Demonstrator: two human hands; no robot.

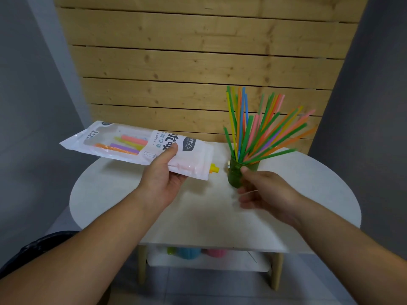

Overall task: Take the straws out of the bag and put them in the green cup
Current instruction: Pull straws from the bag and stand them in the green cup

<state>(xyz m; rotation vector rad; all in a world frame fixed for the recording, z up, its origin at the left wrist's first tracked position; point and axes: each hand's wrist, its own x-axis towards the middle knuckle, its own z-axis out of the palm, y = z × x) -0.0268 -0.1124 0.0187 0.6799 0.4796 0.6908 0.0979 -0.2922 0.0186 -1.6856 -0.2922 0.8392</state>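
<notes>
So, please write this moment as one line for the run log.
left hand: holds bag | right hand: at green cup | straws: fanned in cup | table: white

- Lower centre of the white table (198, 216) lies bare — open passage
- Right of centre, fanned straws (262, 130) crowd above the green cup (236, 177)

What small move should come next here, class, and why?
Probably set the bag down. The left hand holds it above the table, while the straws already fan out of the green cup beside the right hand, which is blurred.
</notes>
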